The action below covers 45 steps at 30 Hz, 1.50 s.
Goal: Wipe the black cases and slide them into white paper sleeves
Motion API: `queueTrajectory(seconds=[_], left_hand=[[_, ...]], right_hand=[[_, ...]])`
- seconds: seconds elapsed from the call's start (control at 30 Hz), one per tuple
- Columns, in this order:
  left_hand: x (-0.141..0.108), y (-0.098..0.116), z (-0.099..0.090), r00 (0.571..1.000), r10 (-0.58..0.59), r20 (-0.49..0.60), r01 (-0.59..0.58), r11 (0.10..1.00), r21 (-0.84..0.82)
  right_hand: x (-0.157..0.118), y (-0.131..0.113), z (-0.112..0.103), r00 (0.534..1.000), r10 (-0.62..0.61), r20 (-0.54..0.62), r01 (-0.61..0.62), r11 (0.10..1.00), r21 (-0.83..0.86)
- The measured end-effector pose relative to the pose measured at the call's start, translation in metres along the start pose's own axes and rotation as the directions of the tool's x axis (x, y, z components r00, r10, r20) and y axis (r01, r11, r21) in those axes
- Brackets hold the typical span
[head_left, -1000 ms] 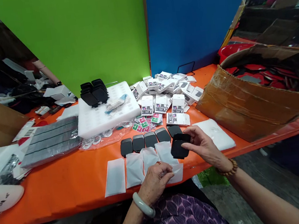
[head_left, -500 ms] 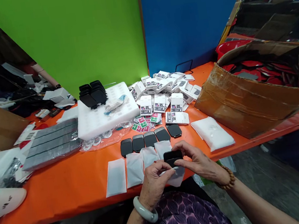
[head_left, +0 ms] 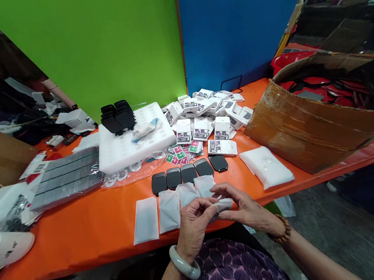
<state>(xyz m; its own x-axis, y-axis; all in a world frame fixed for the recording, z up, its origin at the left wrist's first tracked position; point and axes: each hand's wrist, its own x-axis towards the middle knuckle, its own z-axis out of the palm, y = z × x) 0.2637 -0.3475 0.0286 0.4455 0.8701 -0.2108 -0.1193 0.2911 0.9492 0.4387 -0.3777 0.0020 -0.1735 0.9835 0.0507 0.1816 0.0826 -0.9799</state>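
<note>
Orange worktop [head_left: 82, 232], back to front.
White foam slab [head_left: 119, 152] left of white cardboard cartons [head_left: 200, 129]; black rectangular cases [head_left: 189, 174] before them; translucent white sleeves [head_left: 145, 221] near front edge.

Your left hand [head_left: 196, 223] and right hand [head_left: 247, 208] partly hide a translucent sleeve [head_left: 224, 204], its contents obscured; print on the white boxes [head_left: 222, 128] appears too small to read.

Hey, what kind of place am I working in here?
It looks like a small packing workshop: a heap of small printed boxes, a row of black flat items beside translucent sleeves, and a big carton full of red and black pieces.
</note>
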Motion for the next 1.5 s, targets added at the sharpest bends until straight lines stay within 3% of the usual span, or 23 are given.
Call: queueTrajectory(seconds=[0.1, 0.2, 0.37, 0.47, 0.57, 0.73, 0.83, 0.97, 1.03, 1.13, 1.27, 1.5], left_hand=[[0.003, -0.003, -0.002, 0.997, 0.050, -0.054, -0.051, 0.999, -0.014], [0.006, -0.004, -0.007, 0.980, 0.091, -0.175, -0.094, 0.996, -0.011], [0.006, -0.003, -0.015, 0.969, 0.032, -0.244, -0.044, 0.998, -0.046], [0.005, -0.007, -0.018, 0.971, 0.001, -0.237, -0.009, 0.999, -0.032], [0.006, -0.010, -0.020, 0.976, -0.018, -0.218, 0.017, 1.000, -0.010], [0.008, -0.010, -0.021, 0.973, -0.046, -0.225, 0.054, 0.998, 0.027], [0.011, -0.010, -0.021, 0.971, -0.066, -0.231, 0.075, 0.997, 0.033], [0.015, -0.013, -0.018, 0.973, -0.082, -0.214, 0.093, 0.995, 0.041], [0.015, -0.014, -0.017, 0.975, -0.087, -0.204, 0.100, 0.994, 0.052], [0.014, -0.014, -0.016, 0.974, -0.097, -0.203, 0.112, 0.992, 0.064], [0.015, -0.014, -0.016, 0.971, -0.111, -0.210, 0.129, 0.989, 0.074], [0.016, -0.008, -0.011, 0.970, -0.118, -0.213, 0.142, 0.985, 0.101]], right_hand=[[0.002, 0.008, 0.002, 0.993, 0.120, 0.019, -0.122, 0.975, 0.186], [0.008, 0.019, -0.011, 0.973, 0.212, -0.086, -0.181, 0.942, 0.282], [0.023, 0.045, -0.048, 0.899, 0.274, -0.341, -0.257, 0.962, 0.095], [0.031, 0.056, -0.056, 0.895, 0.217, -0.388, -0.286, 0.950, -0.128], [0.036, 0.061, -0.050, 0.913, 0.126, -0.388, -0.272, 0.897, -0.348], [0.029, 0.052, -0.045, 0.911, -0.045, -0.411, -0.207, 0.811, -0.548], [0.017, 0.045, -0.066, 0.872, -0.155, -0.465, -0.201, 0.752, -0.628], [0.000, 0.047, -0.113, 0.788, -0.199, -0.582, -0.379, 0.589, -0.714], [-0.005, 0.053, -0.132, 0.776, -0.184, -0.604, -0.463, 0.485, -0.742], [-0.006, 0.059, -0.147, 0.807, -0.115, -0.579, -0.510, 0.359, -0.782], [0.000, 0.057, -0.150, 0.860, -0.052, -0.507, -0.482, 0.241, -0.843], [0.013, 0.053, -0.156, 0.903, 0.014, -0.428, -0.426, 0.145, -0.893]])
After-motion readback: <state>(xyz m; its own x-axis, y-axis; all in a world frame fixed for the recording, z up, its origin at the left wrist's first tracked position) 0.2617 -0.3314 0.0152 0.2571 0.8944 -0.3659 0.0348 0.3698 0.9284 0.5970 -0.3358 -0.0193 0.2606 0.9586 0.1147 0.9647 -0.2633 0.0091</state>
